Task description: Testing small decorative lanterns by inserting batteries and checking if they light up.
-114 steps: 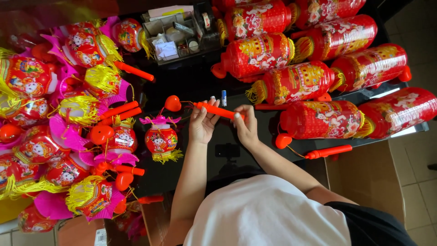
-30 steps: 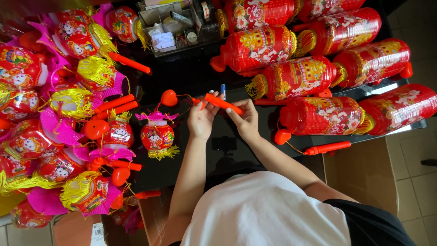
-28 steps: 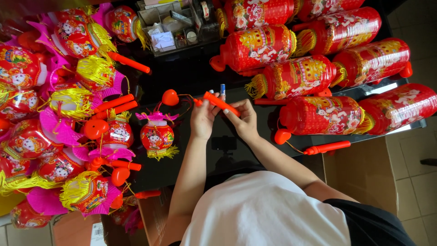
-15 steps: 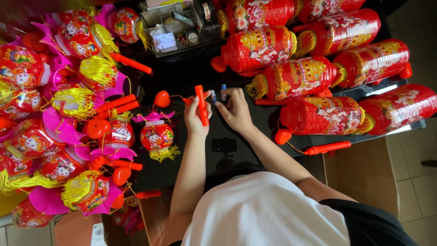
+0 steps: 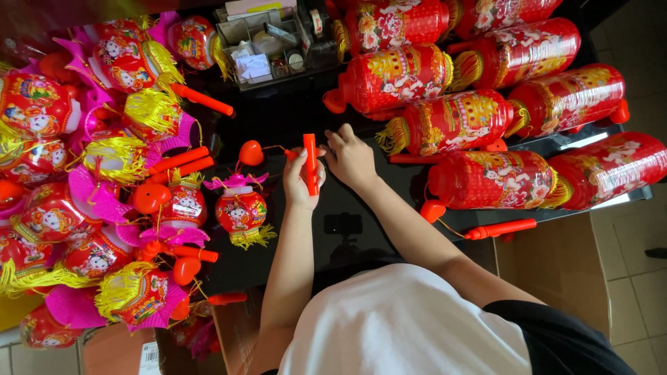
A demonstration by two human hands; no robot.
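left hand (image 5: 300,182) wrapped around upright orange handle (image 5: 310,164), right hand (image 5: 351,157) beside it on black table (image 5: 278,125), fingers curled, grasp unclear, small lantern (image 5: 240,210) nearby

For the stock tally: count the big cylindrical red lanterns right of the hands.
8 cylindrical lanterns: two cut off at the top edge, two below, two mid-table, two nearest the person. More may lie out of frame.
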